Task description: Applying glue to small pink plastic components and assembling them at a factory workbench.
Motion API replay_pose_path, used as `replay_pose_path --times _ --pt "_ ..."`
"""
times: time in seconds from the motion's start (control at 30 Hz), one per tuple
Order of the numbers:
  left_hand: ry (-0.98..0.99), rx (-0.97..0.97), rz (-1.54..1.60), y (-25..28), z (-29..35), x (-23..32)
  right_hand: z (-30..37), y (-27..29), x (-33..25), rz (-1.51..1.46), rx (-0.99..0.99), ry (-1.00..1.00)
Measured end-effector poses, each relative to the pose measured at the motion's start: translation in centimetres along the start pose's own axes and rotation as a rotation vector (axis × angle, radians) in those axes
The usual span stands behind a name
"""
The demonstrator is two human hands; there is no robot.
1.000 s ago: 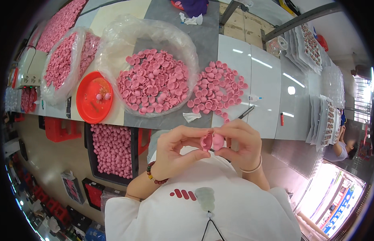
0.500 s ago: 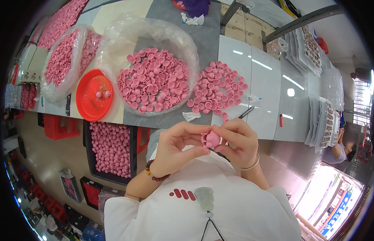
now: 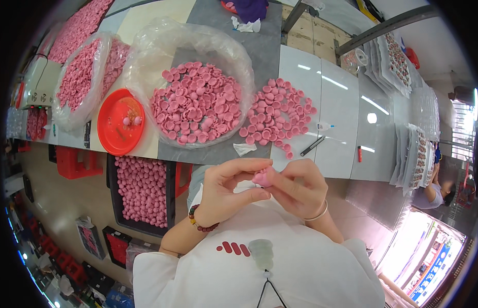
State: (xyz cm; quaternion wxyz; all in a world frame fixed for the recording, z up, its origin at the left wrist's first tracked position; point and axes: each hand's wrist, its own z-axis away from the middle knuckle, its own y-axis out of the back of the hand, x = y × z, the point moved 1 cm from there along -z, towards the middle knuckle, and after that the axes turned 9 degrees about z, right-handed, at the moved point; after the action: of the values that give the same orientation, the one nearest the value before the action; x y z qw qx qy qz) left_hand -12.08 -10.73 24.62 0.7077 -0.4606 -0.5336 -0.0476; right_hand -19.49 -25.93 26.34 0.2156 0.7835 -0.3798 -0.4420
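Note:
Close to my chest, my left hand (image 3: 234, 187) pinches a small pink plastic piece (image 3: 261, 177) between thumb and fingers. The fingers of my right hand (image 3: 300, 187) are closed on the same piece from the other side and cover part of it. Its fine details are too small to make out. Beyond my hands, loose pink half-shells (image 3: 275, 113) lie spread on the table, several of them cup side up. A large clear plastic bag (image 3: 208, 38) with its mouth spread wide holds a big heap of similar pink half-shells (image 3: 198, 102).
Left of the bag stands a red dish (image 3: 108, 128) with two pink balls. A black crate (image 3: 169, 205) full of pink balls sits below the table edge. A black pen (image 3: 313, 146), a white scrap (image 3: 244, 149) and a red marker (image 3: 359, 154) lie on the table.
My right hand has shifted slightly down, and its fingers have moved across the pink piece, covering more of it. The piece has turned and moved a little left.

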Motion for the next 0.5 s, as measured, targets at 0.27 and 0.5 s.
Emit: replay_pose_path --times 0.27,0.5 --pt "-0.020 -0.090 -0.149 -0.1 0.5 0.4 -1.2 -0.2 -0.8 -0.649 -0.237 -0.399" --pt "-0.064 -0.064 -0.211 0.1 0.2 0.6 -1.1 -1.2 -0.9 -0.576 -0.255 -0.352"
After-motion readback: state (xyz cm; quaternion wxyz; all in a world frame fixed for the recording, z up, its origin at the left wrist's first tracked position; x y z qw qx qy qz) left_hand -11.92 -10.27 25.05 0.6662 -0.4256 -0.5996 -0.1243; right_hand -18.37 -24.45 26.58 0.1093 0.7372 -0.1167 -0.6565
